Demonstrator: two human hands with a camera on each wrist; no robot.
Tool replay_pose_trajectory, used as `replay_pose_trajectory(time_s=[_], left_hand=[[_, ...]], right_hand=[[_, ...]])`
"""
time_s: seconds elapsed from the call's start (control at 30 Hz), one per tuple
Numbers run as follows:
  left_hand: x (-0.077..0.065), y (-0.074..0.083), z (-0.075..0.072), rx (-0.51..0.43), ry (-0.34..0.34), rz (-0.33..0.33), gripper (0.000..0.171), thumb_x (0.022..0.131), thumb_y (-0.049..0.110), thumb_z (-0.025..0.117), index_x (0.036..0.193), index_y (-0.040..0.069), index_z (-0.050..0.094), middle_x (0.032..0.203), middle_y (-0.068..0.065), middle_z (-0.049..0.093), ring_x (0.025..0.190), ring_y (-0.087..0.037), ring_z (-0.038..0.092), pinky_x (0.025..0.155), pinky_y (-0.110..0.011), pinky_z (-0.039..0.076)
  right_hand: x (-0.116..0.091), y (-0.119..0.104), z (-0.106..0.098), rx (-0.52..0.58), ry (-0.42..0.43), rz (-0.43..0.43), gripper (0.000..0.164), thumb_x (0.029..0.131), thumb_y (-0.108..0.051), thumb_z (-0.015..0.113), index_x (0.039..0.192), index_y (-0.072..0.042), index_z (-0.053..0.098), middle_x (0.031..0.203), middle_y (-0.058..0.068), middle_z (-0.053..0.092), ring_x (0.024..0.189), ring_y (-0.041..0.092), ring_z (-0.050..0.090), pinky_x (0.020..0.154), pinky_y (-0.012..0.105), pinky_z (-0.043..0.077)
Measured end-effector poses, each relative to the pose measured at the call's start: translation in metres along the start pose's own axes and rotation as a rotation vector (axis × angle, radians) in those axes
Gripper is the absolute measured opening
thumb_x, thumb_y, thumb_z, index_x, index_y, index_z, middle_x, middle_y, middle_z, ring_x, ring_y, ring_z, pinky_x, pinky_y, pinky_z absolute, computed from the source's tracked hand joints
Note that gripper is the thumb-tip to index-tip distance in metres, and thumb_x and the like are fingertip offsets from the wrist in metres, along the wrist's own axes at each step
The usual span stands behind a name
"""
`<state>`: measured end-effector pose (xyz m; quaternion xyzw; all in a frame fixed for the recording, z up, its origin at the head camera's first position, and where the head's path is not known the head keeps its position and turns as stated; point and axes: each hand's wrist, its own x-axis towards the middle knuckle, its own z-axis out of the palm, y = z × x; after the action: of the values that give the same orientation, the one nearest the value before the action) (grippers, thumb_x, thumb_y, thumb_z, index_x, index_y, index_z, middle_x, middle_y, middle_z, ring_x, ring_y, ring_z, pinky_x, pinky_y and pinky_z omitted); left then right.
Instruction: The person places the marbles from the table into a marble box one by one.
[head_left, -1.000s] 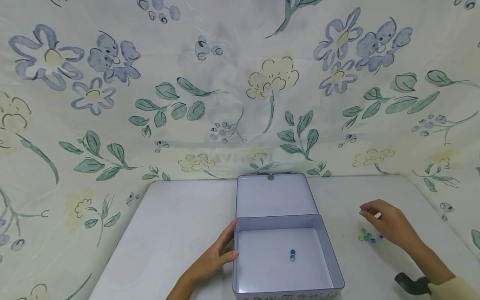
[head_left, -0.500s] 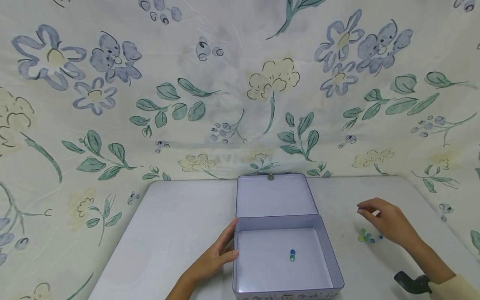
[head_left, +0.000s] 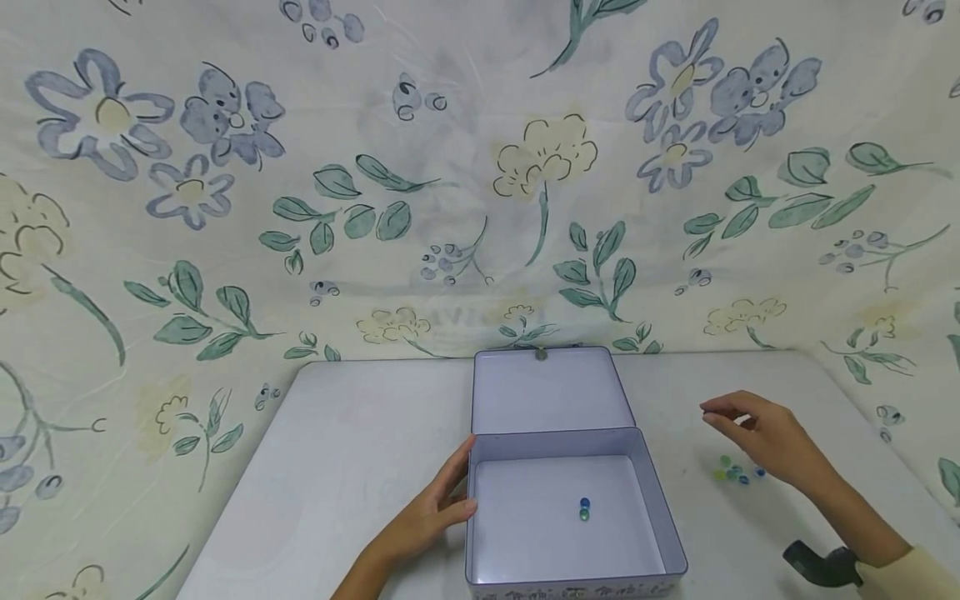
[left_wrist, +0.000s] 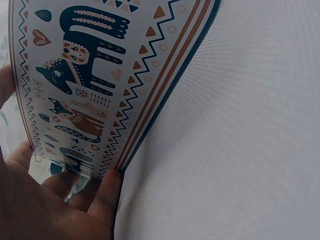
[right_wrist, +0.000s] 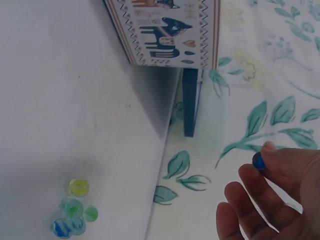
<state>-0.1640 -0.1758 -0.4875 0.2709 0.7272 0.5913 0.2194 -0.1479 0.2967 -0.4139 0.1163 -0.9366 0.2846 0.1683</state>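
Blue marble [right_wrist: 258, 161] was up off the white table [head_left: 375, 442], right of centre in the head view, held by your right hand [head_left: 776, 437]. Between it and the right wall of the tin box [head_left: 662, 508] you had a stretch of tabletop. Box took the lower centre of the frame, front wall partly cut by the bottom edge; its lid [head_left: 551, 393] was folded back, far edge up by the floral cloth [head_left: 450, 208]. Inside, right of the middle, lay a second blue marble [head_left: 585, 503] and a green marble [head_left: 584, 516], touching each other, apart from the walls.

Held marble: small, round, dark blue with a brighter blue patch. Loose marbles [right_wrist: 74, 208], yellow, green and blue-streaked, were bunched on the table, lower left in the right wrist view.

Your right thumb and forefinger pinched the marble at their tips; the other fingers were loosely bent, spread apart. Forearm came in from the lower right, sleeve [head_left: 915, 575] in the corner, dark curved piece [head_left: 817, 567] at the wrist. Your left hand [head_left: 431, 512] was at the box's left wall, fingers fairly straight along the outside, thumb at the rim, touching rather than wrapping it.
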Motion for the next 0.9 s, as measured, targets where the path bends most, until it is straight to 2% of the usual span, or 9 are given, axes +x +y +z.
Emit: replay_pose_trajectory(time_s=[0.13, 0.37, 0.5, 0.6, 0.73, 0.77, 0.9], left_hand=[[-0.001, -0.001, 0.001, 0.0, 0.002, 0.002, 0.08, 0.102, 0.014, 0.053, 0.162, 0.026, 0.001, 0.169, -0.012, -0.005, 0.154, -0.046, 0.003, 0.119, -0.061, 0.027], [-0.002, -0.003, 0.003, 0.004, 0.011, 0.0, 0.08, 0.102, 0.014, 0.053, 0.162, 0.026, 0.001, 0.169, -0.013, -0.005, 0.153, -0.047, 0.003, 0.117, -0.064, 0.025], [-0.002, -0.003, 0.004, 0.009, 0.011, 0.0, 0.08, 0.102, 0.014, 0.053, 0.162, 0.027, 0.001, 0.169, -0.012, -0.005, 0.154, -0.046, 0.003, 0.118, -0.06, 0.028], [-0.002, -0.002, 0.004, 0.007, 0.008, 0.002, 0.08, 0.102, 0.013, 0.053, 0.162, 0.028, 0.001, 0.17, -0.01, -0.004, 0.154, -0.044, 0.003, 0.12, -0.041, 0.032], [-0.002, -0.002, 0.005, -0.003, 0.007, 0.01, 0.081, 0.102, 0.012, 0.053, 0.162, 0.028, 0.002, 0.17, -0.01, -0.005, 0.154, -0.043, 0.002, 0.111, -0.015, 0.032], [-0.002, -0.002, 0.005, -0.004, 0.008, 0.008, 0.08, 0.102, 0.012, 0.053, 0.162, 0.029, 0.002, 0.17, -0.01, -0.004, 0.154, -0.043, 0.003, 0.11, -0.014, 0.031], [-0.003, -0.001, 0.006, 0.009, 0.011, 0.005, 0.08, 0.102, 0.013, 0.053, 0.162, 0.029, 0.002, 0.17, -0.01, -0.004, 0.154, -0.043, 0.004, 0.117, -0.031, 0.033]], right_hand=[[0.0, -0.008, 0.0, 0.001, -0.008, -0.02, 0.017, 0.088, -0.007, 0.075, 0.104, -0.009, 0.074, 0.093, 0.001, 0.074, 0.078, -0.009, 0.057, 0.065, 0.016, 0.052], [0.003, -0.021, 0.001, 0.022, -0.034, -0.045, 0.017, 0.089, -0.008, 0.074, 0.105, -0.011, 0.073, 0.094, -0.004, 0.073, 0.083, -0.007, 0.058, 0.067, 0.018, 0.054], [0.005, -0.029, 0.004, 0.047, -0.062, -0.053, 0.016, 0.09, -0.01, 0.073, 0.106, -0.012, 0.073, 0.096, -0.005, 0.074, 0.085, -0.006, 0.059, 0.069, 0.018, 0.055], [0.006, -0.034, 0.006, 0.063, -0.079, -0.068, 0.016, 0.091, -0.01, 0.073, 0.106, -0.013, 0.073, 0.097, -0.006, 0.073, 0.086, -0.005, 0.06, 0.07, 0.018, 0.055], [0.009, -0.042, 0.009, 0.086, -0.077, -0.107, 0.016, 0.091, -0.009, 0.072, 0.106, -0.015, 0.073, 0.096, -0.008, 0.073, 0.086, -0.004, 0.061, 0.07, 0.019, 0.055], [0.009, -0.044, 0.01, 0.093, -0.077, -0.114, 0.017, 0.09, -0.009, 0.072, 0.106, -0.015, 0.073, 0.096, -0.008, 0.072, 0.086, -0.004, 0.061, 0.07, 0.019, 0.055], [0.01, -0.054, 0.013, 0.119, -0.101, -0.106, 0.016, 0.092, -0.01, 0.072, 0.107, -0.016, 0.073, 0.097, -0.009, 0.072, 0.087, -0.002, 0.061, 0.072, 0.019, 0.055]])
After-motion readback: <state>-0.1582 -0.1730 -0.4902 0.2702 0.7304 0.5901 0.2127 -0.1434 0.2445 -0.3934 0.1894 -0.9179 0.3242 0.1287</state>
